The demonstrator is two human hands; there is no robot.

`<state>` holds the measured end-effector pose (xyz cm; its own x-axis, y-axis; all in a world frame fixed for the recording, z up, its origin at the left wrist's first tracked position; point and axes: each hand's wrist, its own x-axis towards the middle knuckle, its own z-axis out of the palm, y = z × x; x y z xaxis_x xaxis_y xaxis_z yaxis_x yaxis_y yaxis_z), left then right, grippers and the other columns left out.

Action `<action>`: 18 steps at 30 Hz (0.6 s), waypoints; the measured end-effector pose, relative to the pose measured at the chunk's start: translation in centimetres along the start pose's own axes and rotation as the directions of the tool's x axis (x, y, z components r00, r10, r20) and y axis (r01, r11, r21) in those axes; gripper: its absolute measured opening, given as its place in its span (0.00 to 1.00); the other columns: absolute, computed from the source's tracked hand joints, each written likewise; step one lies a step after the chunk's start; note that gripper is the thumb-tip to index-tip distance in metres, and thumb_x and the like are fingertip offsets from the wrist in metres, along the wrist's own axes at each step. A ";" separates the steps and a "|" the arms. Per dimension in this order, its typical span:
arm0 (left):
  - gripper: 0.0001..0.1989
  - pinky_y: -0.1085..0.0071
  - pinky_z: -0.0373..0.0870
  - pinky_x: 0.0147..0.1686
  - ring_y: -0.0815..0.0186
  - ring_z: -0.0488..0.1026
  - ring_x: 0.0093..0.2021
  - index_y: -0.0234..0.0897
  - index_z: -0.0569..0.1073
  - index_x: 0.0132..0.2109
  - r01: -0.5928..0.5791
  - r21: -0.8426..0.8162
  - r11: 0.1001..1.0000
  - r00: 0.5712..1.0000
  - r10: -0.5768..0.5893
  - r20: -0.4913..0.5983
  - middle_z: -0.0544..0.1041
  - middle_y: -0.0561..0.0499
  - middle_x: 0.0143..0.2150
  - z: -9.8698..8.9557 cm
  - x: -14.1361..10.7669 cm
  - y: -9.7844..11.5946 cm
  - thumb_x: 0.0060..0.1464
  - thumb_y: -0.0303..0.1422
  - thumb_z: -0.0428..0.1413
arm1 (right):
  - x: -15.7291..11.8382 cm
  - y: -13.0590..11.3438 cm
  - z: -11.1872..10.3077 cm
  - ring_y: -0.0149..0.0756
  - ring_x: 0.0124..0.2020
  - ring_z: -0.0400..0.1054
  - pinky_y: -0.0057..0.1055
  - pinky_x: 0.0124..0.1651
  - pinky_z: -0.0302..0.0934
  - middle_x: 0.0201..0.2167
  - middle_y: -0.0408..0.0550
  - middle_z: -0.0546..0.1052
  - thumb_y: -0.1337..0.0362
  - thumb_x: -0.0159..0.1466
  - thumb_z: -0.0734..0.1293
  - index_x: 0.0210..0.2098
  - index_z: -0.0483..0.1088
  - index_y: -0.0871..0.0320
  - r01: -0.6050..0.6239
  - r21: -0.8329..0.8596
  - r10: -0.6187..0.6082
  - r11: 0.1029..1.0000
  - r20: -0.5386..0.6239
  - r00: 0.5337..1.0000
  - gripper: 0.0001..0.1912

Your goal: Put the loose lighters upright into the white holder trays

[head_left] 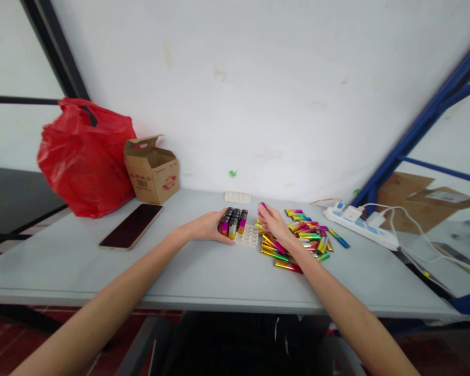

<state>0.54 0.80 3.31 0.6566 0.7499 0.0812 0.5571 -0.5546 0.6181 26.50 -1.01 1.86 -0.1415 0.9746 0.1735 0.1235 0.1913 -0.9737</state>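
Several shiny coloured lighters [234, 223] with black tops stand upright in the left part of a white tray [247, 236], whose round-edged slots show at the right. My left hand [209, 227] curves around the left side of these standing lighters, thumb in front and fingers behind. Just right of the tray, my right hand [273, 222] is closed around a single lighter [262, 204], with its purple and gold end showing above the fingers. Under and beside my right wrist lies a loose pile of metallic multicoloured lighters [312, 236].
A second white tray [237, 197] lies by the wall. To the left are a phone [132, 226], an open cardboard box [152, 169] and a red plastic bag [86, 156]. A white power strip [360, 228] with plugs and cables sits at the right.
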 end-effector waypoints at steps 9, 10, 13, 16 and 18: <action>0.41 0.63 0.74 0.46 0.52 0.79 0.48 0.41 0.68 0.59 -0.004 -0.006 1.000 1.000 0.004 0.000 0.81 0.48 0.51 0.1 0.1 -0.1 0.41 0.53 0.70 | -0.4 0.2 -0.1 0.30 0.24 0.49 0.31 0.29 0.43 0.19 0.37 0.53 0.43 0.66 0.62 0.20 0.53 0.53 0.170 -0.445 -0.271 0.879 -0.173 0.947 0.28; 0.41 0.64 0.74 0.46 0.52 0.79 0.48 0.41 0.67 0.59 -0.003 -0.008 1.000 1.000 0.003 0.004 0.81 0.48 0.51 0.0 0.1 -0.1 0.41 0.53 0.70 | -0.4 0.0 -0.1 0.30 0.24 0.50 0.31 0.30 0.43 0.18 0.37 0.53 0.44 0.66 0.61 0.20 0.53 0.53 0.171 -0.461 -0.288 0.871 -0.196 0.937 0.27; 0.42 0.64 0.74 0.45 0.52 0.79 0.47 0.40 0.67 0.59 0.007 0.001 1.000 1.000 -0.007 0.006 0.82 0.48 0.50 0.0 0.0 0.1 0.42 0.53 0.70 | -0.4 -0.2 -0.2 0.31 0.23 0.52 0.32 0.30 0.44 0.17 0.38 0.56 0.47 0.65 0.60 0.19 0.54 0.53 0.162 -0.493 -0.311 0.855 -0.237 0.920 0.24; 0.41 0.65 0.73 0.44 0.53 0.79 0.46 0.40 0.67 0.58 0.012 0.012 1.000 1.000 -0.012 0.005 0.82 0.49 0.49 0.0 0.0 0.2 0.42 0.53 0.70 | -0.5 -0.3 -0.3 0.32 0.24 0.56 0.31 0.30 0.47 0.18 0.38 0.61 0.46 0.68 0.59 0.22 0.58 0.54 0.164 -0.492 -0.308 0.855 -0.227 0.924 0.24; 0.40 0.65 0.73 0.44 0.53 0.79 0.45 0.41 0.67 0.58 0.007 0.015 1.000 1.000 -0.007 0.002 0.82 0.49 0.49 0.0 0.0 0.1 0.41 0.53 0.70 | -0.7 -0.4 -0.3 0.33 0.25 0.59 0.31 0.31 0.51 0.21 0.38 0.65 0.44 0.70 0.59 0.27 0.62 0.54 0.185 -0.480 -0.306 0.857 -0.187 0.933 0.23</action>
<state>0.59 0.71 3.40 0.6540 0.7527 0.0750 0.5690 -0.5549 0.6069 26.81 -1.75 2.19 0.0143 0.8731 0.4874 0.5516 0.3997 -0.7321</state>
